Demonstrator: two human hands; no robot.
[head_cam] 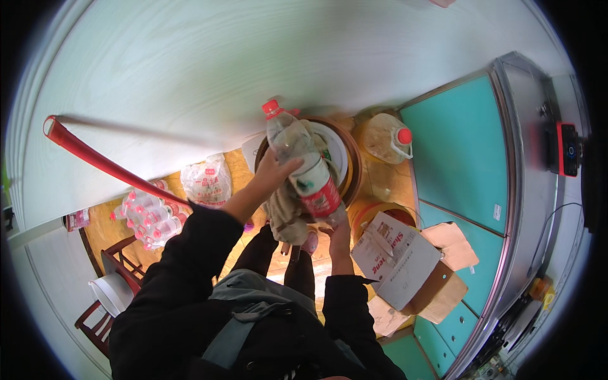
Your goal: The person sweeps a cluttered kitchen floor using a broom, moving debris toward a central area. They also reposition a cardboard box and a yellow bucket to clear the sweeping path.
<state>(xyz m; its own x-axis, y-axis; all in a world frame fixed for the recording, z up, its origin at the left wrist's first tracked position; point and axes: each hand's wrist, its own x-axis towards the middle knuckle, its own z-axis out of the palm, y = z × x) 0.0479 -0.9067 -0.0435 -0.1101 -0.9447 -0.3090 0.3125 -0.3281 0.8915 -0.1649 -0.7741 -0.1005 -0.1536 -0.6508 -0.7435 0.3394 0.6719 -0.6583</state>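
A large clear plastic bottle (pixel 300 159) with a red cap and red label is held tilted between both hands. My left hand (pixel 273 178) grips its upper part, thumb across the side. At the bottle's base is my right hand (pixel 338 232), its palm and fingers against the bottom. Beneath the bottle stands a round brown tub (pixel 352 190) with a white basin (pixel 330 135) inside it. A beige knitted cloth (pixel 286 221) hangs over the near side of the tub.
An oil jug (pixel 385 137) with a red cap stands right of the tub, by teal cabinets (pixel 456 152). Nearer are an open cardboard box (pixel 403 259) and a yellow bucket (pixel 358 218). Packed bottles (pixel 152 216), a plastic bag (pixel 206 180) and a wooden chair (pixel 121 266) are at left.
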